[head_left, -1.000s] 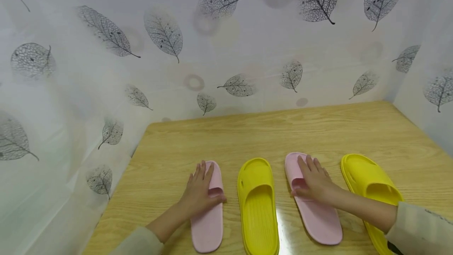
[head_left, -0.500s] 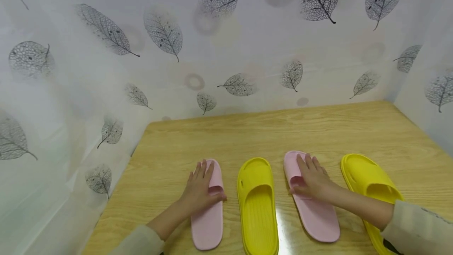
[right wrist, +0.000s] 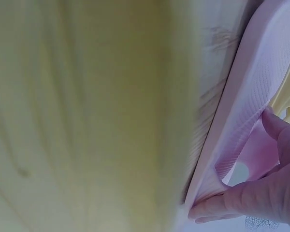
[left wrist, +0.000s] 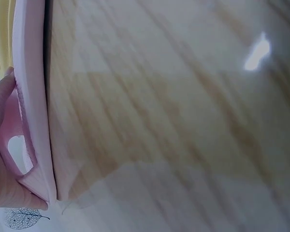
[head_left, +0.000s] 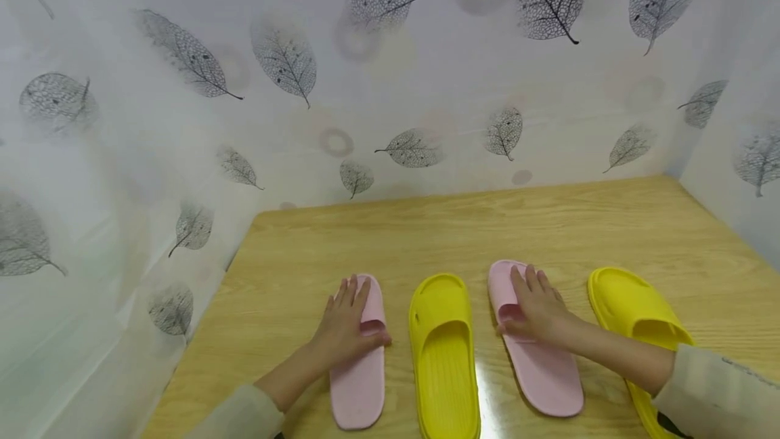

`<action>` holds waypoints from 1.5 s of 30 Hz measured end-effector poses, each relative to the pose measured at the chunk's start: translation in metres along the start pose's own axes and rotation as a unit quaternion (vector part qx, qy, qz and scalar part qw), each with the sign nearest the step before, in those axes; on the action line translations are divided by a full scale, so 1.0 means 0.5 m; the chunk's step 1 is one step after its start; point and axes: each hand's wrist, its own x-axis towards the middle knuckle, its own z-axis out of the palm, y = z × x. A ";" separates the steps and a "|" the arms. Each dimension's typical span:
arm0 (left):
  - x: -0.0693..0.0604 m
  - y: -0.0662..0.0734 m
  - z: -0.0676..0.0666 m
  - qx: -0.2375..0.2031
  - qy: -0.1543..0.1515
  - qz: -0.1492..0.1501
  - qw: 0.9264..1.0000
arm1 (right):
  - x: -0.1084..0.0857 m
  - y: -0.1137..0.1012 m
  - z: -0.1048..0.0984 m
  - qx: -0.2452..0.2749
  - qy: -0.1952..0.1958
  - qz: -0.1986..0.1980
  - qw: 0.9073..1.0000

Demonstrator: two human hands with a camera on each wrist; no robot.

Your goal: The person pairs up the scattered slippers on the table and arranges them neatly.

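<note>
My left hand (head_left: 341, 330) rests on the left pink slipper (head_left: 358, 395), its straight fingers lying over the strap and its thumb reaching the slipper's right edge. Farther right, my right hand (head_left: 541, 314) lies on the other pink slipper (head_left: 551, 381), fingers across the strap and thumb toward the left edge. Both pink slippers lie flat on the table, the right one slanted with its toe to the left. In the left wrist view the thumb touches the pink slipper (left wrist: 33, 96) near the strap opening. The right wrist view has the fingers on the pink slipper's (right wrist: 232, 116) toe end.
A yellow slipper (head_left: 447, 378) lies between the pink ones. Another yellow slipper (head_left: 634, 300) sits at the right, partly hidden under my right forearm. The wood-grain table (head_left: 475, 229) meets a leaf-patterned curtain (head_left: 426, 100) behind and at both sides.
Both pink slippers have slid slightly forward under my hands, and the right one has also shifted a little left. Over the last half second hardly anything differs. The yellow slippers have stayed put.
</note>
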 end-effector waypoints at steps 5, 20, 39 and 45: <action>-0.003 -0.005 0.004 0.006 0.009 -0.005 1.000 | 0.005 -0.002 0.003 0.001 -0.007 -0.003 1.000; 0.017 0.005 0.002 0.005 -0.001 -0.002 1.000 | 0.012 -0.001 -0.008 -0.009 -0.003 0.003 1.000; 0.036 0.006 0.001 0.000 -0.008 0.000 1.000 | 0.026 -0.001 -0.011 -0.007 -0.020 0.008 1.000; 0.037 0.008 -0.002 -0.002 -0.015 -0.003 1.000 | 0.029 -0.004 -0.008 -0.009 -0.025 0.013 1.000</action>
